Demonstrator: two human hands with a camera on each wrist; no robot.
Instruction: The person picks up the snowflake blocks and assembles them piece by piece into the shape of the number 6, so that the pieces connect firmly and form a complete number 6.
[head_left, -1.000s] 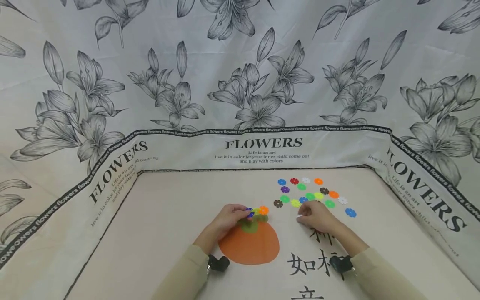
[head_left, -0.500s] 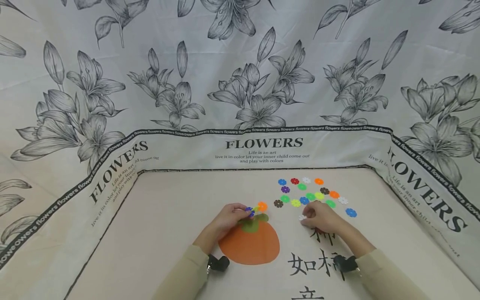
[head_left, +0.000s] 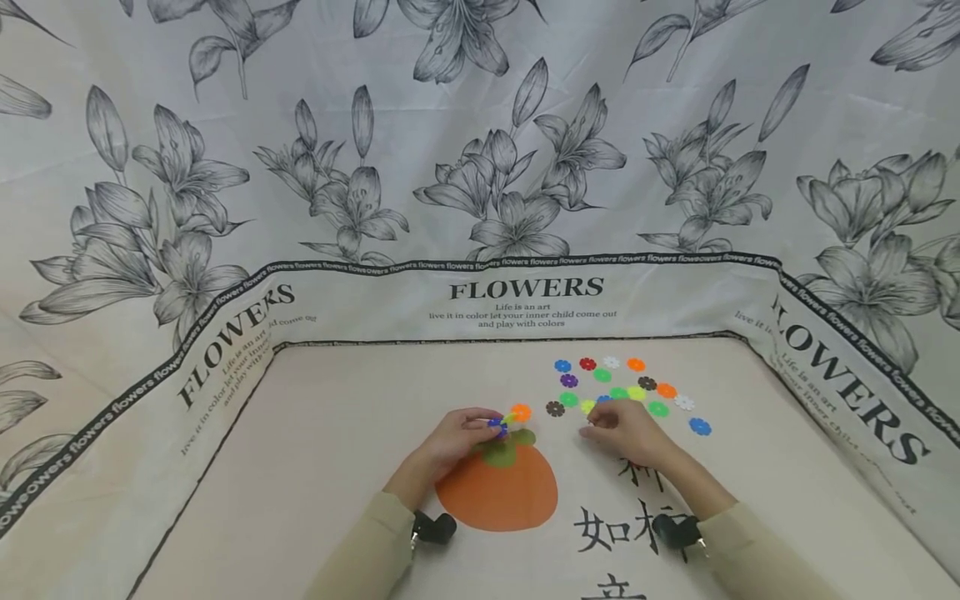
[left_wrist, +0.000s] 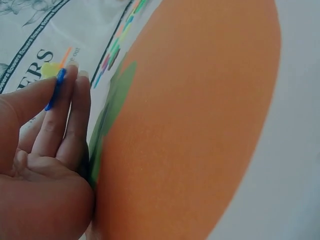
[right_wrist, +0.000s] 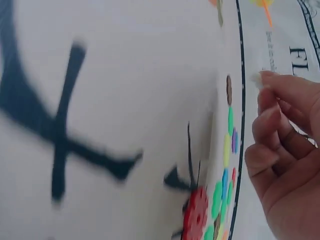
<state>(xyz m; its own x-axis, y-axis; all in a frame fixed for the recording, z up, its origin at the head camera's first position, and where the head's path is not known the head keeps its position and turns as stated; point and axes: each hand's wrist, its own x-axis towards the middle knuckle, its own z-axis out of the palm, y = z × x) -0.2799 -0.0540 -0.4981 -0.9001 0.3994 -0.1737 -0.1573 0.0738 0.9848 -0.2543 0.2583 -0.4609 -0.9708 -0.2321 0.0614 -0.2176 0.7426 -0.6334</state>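
Worktop [head_left: 337,467] with one orange fruit print [head_left: 498,500]; near the print's top, the left hand [head_left: 454,439] pinches a chain [head_left: 510,418] by its blue end, thumb and forefinger clamped there; across from it, the right hand [head_left: 628,429] has thumb and fingers together, apparently clamped on one white disc [right_wrist: 256,79] seen nearly edge-on. Chain shows three discs, blue, yellow and orange; it should be light, stiff and perhaps slick, with joints that could twist loose, so the blue rim makes a sound hold; single discs look best taken by the edges. Loose discs [head_left: 569,400] lie beyond the right hand, seventeen in the head view: four green, three blue, two each of white, orange, brown and yellow, one red, one purple; the right wrist view seems to show another red disc [right_wrist: 193,217], nearer.
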